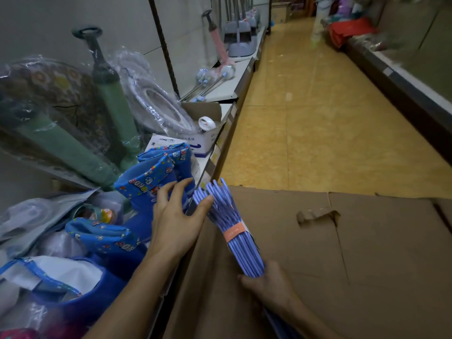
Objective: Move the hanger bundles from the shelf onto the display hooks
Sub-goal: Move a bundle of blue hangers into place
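Dim indoor light, glare on the yellow floor (pixel 318 118), motion blur top right, wide-angle bending, dark corners

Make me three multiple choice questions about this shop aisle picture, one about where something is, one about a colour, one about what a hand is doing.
1. Where is the bundle of thin lilac plastic hangers?
A. Over the flattened brown cardboard box
B. On the yellow tiled floor
C. Hanging on a hook

2. What colour is the paper band around the bundle?
A. Green
B. Orange
C. White

3. What is the right hand doing?
A. Resting flat on the cardboard
B. Hanging free
C. Gripping the bundle's lower end

Answers: 1 A, the bundle lies above the cardboard; 2 B, the band is orange; 3 C, its fingers curl round the stems, while the left hand touches the hanger tips with straight fingers.
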